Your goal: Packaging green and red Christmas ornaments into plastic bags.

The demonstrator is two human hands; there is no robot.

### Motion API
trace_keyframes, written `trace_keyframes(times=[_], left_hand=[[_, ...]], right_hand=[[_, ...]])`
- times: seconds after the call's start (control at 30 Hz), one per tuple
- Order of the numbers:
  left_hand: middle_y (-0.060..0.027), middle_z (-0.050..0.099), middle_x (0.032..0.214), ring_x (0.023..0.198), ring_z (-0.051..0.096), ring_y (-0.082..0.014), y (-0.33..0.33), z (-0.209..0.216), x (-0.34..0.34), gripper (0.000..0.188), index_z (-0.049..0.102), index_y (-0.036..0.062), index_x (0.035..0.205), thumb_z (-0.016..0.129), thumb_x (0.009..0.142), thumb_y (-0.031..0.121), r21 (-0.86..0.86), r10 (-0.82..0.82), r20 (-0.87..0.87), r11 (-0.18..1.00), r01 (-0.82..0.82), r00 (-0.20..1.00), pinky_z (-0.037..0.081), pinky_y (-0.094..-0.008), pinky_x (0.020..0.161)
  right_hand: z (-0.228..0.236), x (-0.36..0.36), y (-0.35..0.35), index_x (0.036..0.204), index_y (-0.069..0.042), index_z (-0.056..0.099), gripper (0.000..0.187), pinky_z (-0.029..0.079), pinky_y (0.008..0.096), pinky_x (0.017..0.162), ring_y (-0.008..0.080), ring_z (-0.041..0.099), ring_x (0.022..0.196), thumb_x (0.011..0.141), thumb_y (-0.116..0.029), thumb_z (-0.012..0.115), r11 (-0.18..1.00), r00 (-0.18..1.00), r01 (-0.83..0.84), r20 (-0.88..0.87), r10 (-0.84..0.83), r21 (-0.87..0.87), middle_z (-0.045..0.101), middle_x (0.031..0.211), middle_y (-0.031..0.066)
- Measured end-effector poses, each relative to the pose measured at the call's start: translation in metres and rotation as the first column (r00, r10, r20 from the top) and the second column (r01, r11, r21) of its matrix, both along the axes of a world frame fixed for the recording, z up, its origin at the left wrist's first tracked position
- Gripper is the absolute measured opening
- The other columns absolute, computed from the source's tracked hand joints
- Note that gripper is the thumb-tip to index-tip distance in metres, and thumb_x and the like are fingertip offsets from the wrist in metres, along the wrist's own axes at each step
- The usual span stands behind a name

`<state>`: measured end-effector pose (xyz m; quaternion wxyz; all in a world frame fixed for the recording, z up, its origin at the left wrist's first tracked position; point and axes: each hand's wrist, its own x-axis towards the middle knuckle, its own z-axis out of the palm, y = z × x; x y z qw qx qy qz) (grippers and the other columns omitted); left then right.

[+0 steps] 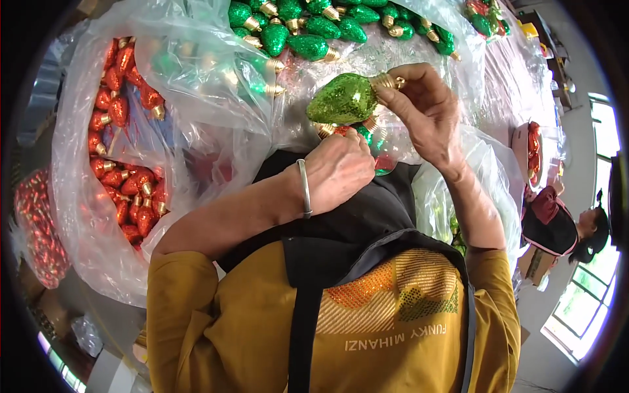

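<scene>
My right hand (429, 116) pinches the gold cap of a lime-green glittery light-bulb ornament (341, 99), which lies sideways with its tip to the left. Just below it, my left hand (341, 169), wearing a silver bangle, is closed with its fingertips together. What those fingers grip is hidden. Against the fingertips, under the lime ornament, sit red and green bulb ornaments (377, 139) with gold caps, partly covered by the hand.
Green glitter bulb ornaments (321, 27) lie across the far side of the table. At left, a clear plastic bag (72, 196) holds red ornaments (134, 196). Another plastic bag (488, 180) with green pieces stands by my right forearm. A person (557, 219) is at far right.
</scene>
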<state>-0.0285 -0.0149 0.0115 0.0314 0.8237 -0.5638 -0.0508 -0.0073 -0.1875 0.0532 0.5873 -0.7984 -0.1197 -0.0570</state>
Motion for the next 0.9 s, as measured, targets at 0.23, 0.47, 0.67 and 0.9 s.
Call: trace_keyframes(times=[0.23, 0.47, 0.67, 0.9], left_hand=[[-0.0103, 0.055, 0.082, 0.084, 0.055, -0.0231, 0.010, 0.004, 0.009, 0.012, 0.057, 0.0017, 0.080, 0.055, 0.072, 0.010, -0.082, -0.045, -0.015, 0.996, 0.044, 0.999, 0.048, -0.0307, 0.066], [-0.0101, 0.059, 0.074, 0.075, 0.058, -0.0216, 0.013, -0.007, 0.012, 0.011, 0.063, 0.0045, 0.077, 0.057, 0.070, 0.011, -0.236, 0.022, 0.085, 0.972, -0.001, 0.996, 0.049, -0.0293, 0.064], [-0.0113, 0.054, 0.082, 0.084, 0.056, -0.0252, 0.009, -0.001, 0.021, 0.011, 0.053, 0.0023, 0.082, 0.053, 0.070, 0.004, -0.162, 0.034, -0.111, 0.985, -0.052, 0.993, 0.047, -0.0337, 0.069], [-0.0091, 0.056, 0.074, 0.075, 0.059, -0.0219, 0.006, -0.001, 0.016, 0.003, 0.058, 0.0066, 0.072, 0.056, 0.071, 0.009, -0.208, 0.002, -0.022, 0.978, -0.007, 1.000, 0.048, -0.0328, 0.065]], right_hand=[[0.027, 0.059, -0.089, 0.108, 0.000, 0.059, 0.025, 0.051, 0.0317, 0.077, 0.0207, 0.065, 0.082, 0.087, -0.012, 0.061, 0.703, 0.909, 0.397, 0.357, -0.214, -0.589, 0.067, 0.093, 0.0109], [0.000, 0.056, -0.063, 0.097, -0.001, 0.064, 0.023, 0.052, 0.0321, 0.073, 0.0209, 0.064, 0.082, 0.086, -0.021, 0.062, 0.661, 0.948, 0.109, -0.278, 0.155, 0.742, 0.066, 0.085, 0.0102], [0.029, 0.046, -0.014, 0.091, 0.005, 0.060, 0.023, 0.051, 0.0358, 0.071, 0.0246, 0.065, 0.074, 0.084, -0.017, 0.062, 0.778, 0.939, -0.284, 0.001, 0.343, -0.561, 0.065, 0.077, 0.0105], [0.013, 0.050, -0.012, 0.080, 0.000, 0.061, 0.015, 0.050, 0.0406, 0.062, 0.0341, 0.062, 0.070, 0.080, -0.015, 0.059, 0.414, 0.816, -0.257, 0.033, 0.577, -0.873, 0.063, 0.072, 0.0169]])
